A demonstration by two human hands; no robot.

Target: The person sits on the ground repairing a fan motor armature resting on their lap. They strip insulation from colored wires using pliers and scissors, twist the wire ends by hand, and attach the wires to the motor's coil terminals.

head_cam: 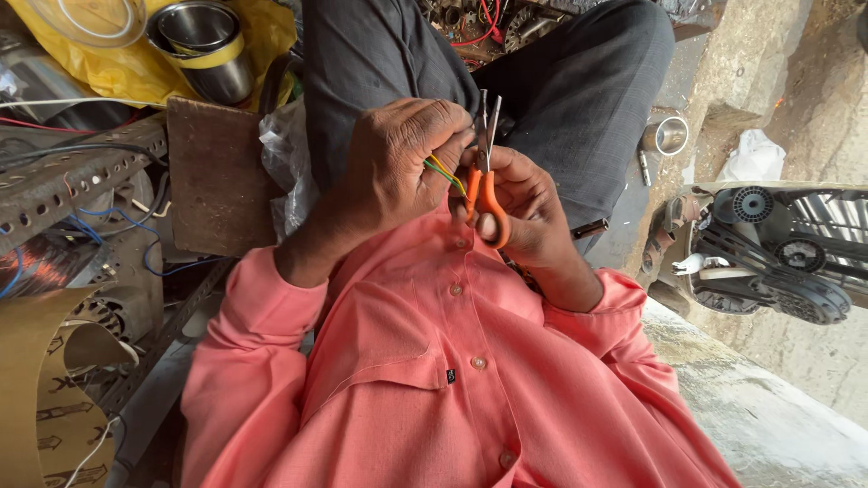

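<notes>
Left hand [398, 167] is closed in a tight grip around a small bundle of thin wires [445, 172], yellow and green; the wire ends poke out from between the fingers toward the right. Right hand [524, 212] is closed on orange-handled scissors [484, 176], thumb through one loop and fingers wrapped over the other. Blades point up, away from the chest, slightly apart at the tips. The wires meet the scissors just below the blade pivot; can't tell if the blades are actually on them. Both hands are touching, held over the lap in front of a salmon-pink shirt [452, 380], above dark grey trousers [579, 81].

Around:
- Steel cup with a yellow band [203, 45] upper left, sitting on yellow plastic sheet [136, 72].
- Brown board [217, 176] just left of the left forearm, crumpled clear plastic bag [289, 163] between them.
- Perforated metal angle bar [63, 176] far left, with blue and red wires nearby.
- Small metal cylinder [666, 136] on the floor to the right of the knee.
- Black pulley-and-belt assembly [778, 253] at far right, well apart from the hands.
</notes>
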